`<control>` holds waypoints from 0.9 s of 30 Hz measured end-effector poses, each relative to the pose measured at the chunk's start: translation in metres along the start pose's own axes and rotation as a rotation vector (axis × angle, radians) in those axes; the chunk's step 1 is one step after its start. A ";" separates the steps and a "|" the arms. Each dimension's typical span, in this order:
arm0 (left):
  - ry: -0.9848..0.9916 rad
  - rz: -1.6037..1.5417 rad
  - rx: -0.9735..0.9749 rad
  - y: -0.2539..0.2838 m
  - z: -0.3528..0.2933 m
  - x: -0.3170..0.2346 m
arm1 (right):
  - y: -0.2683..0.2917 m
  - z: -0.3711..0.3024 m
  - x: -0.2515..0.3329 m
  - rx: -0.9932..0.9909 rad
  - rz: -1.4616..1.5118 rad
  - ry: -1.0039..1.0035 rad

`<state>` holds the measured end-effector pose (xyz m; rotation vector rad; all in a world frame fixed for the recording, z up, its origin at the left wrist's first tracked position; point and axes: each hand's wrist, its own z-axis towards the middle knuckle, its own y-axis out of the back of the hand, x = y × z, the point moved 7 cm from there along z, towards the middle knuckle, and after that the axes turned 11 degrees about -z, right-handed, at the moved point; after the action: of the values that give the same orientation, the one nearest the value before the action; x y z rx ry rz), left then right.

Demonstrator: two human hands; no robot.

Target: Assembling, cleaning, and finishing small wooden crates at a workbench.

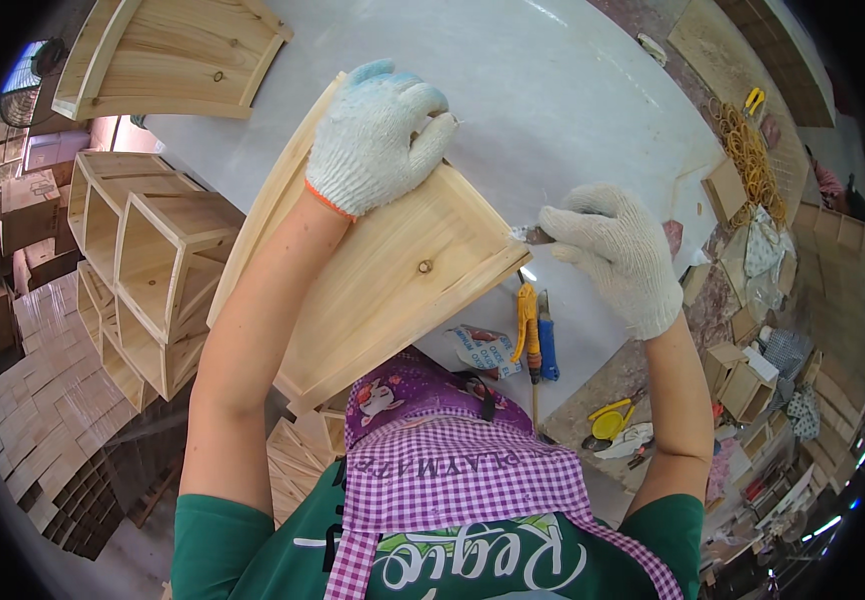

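A pale wooden panel with raised edge strips [383, 300] lies tilted across the near side of the grey table. My left hand [373, 145], in a white knit glove with bluish fingertips, is closed over the panel's far edge. At its right corner, my right hand [618, 250], also gloved, pinches a small greyish piece [531, 235]; what kind of piece it is I cannot make out. Close to that corner, a yellow-orange hand tool [527, 325] and a blue-handled tool [548, 340] lie side by side. A crumpled white and blue packet [485, 350] rests beside them.
Another wooden panel [178, 60] sits at the table's far left. Open wooden frames [168, 260] are stacked left of the table [543, 100]. To the right are a bundle of yellow cord [748, 160], yellow-handled scissors [754, 100] and a yellow tool [610, 422].
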<state>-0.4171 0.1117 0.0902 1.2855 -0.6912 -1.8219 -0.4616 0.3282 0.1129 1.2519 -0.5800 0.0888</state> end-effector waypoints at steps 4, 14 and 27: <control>0.000 0.006 0.000 0.001 0.000 0.001 | -0.011 -0.003 -0.001 0.069 -0.024 0.005; -0.023 0.008 -0.045 0.004 0.002 -0.003 | -0.004 -0.005 0.013 0.072 -0.005 0.016; -0.035 -0.004 -0.065 0.004 0.002 -0.003 | -0.004 -0.003 0.012 0.213 -0.145 0.073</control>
<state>-0.4171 0.1118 0.0951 1.2156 -0.6440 -1.8589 -0.4486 0.3270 0.1145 1.4878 -0.4234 0.0763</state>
